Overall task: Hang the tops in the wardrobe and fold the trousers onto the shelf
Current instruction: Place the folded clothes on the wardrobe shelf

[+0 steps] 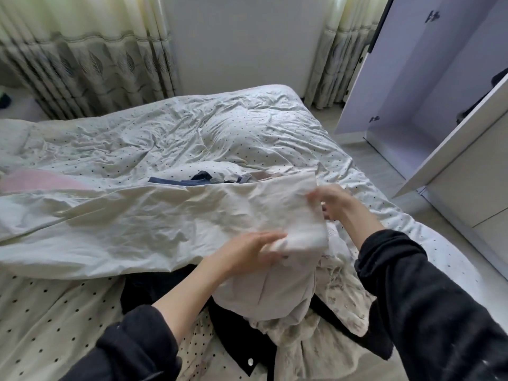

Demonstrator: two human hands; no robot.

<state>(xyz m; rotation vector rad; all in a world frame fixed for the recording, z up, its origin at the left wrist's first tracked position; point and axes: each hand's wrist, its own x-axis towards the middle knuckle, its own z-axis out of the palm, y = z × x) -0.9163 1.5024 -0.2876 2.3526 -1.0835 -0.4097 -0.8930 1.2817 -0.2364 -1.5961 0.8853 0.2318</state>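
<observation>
The person holds a pale cream garment above the bed. It is large, made of thin, wrinkled cloth. Its long part stretches to the left and lies flat over the dotted duvet. Near the hands it is lifted, and a bunch of it hangs down over a pile of other clothes at the near edge of the bed. Whether it is a top or trousers, I cannot tell.

The left hand grips the lower edge of the lifted part, with the fingers curled into the cloth. The right hand pinches the right edge of the same piece, a little higher; its fingertips are partly hidden behind the cloth. Both arms wear dark sleeves.

In the pile under the hands there is a black garment with a white button and a light one with a faint pattern. A few dark blue and grey clothes lie further back on the bed, just behind the cream garment.

The wardrobe stands at the right with its door open.
</observation>
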